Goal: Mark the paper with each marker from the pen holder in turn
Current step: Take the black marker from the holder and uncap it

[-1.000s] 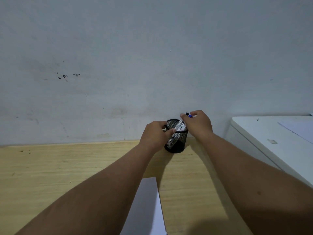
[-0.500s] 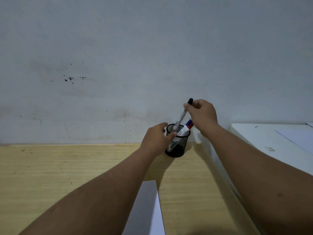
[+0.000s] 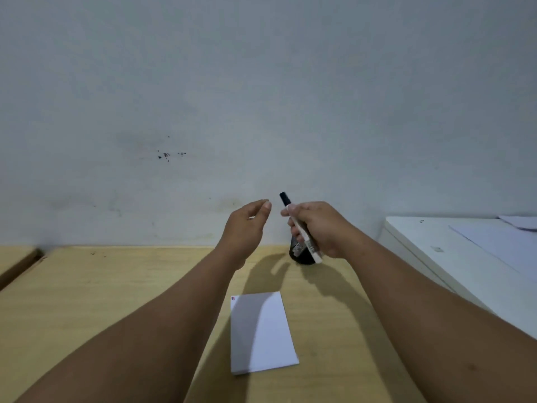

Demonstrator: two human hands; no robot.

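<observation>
The marker [image 3: 299, 228] is up in the air, clear of the desk, gripped around its white barrel by the right hand [image 3: 322, 228]. Its long axis runs on a slant: black cap [image 3: 284, 198] up, away and slightly left, butt end down and toward the person, poking out below the fist. That cap is the thing to watch, and it points almost straight at the left hand [image 3: 247, 225], which hovers just beside it, empty, fingers loosely curled and parted, thumb and forefinger tips level with the cap and a small gap short of it. So the left is the nearer free hand, and my read is that it pinches the cap and pulls along that slanted axis, away from the right fist.

Behind and below the right hand sits the holder [image 3: 299, 251], black mesh, mostly hidden by the fist and barrel; what remains in it I can't tell. Nearer the person, between the two forearms, the paper [image 3: 261, 333] lies flat on the desk [image 3: 116, 286], long side running away from the viewer, with a tiny red and dark mark at its far left corner. Once uncapped, the tip must swing down and back toward that sheet.
</observation>
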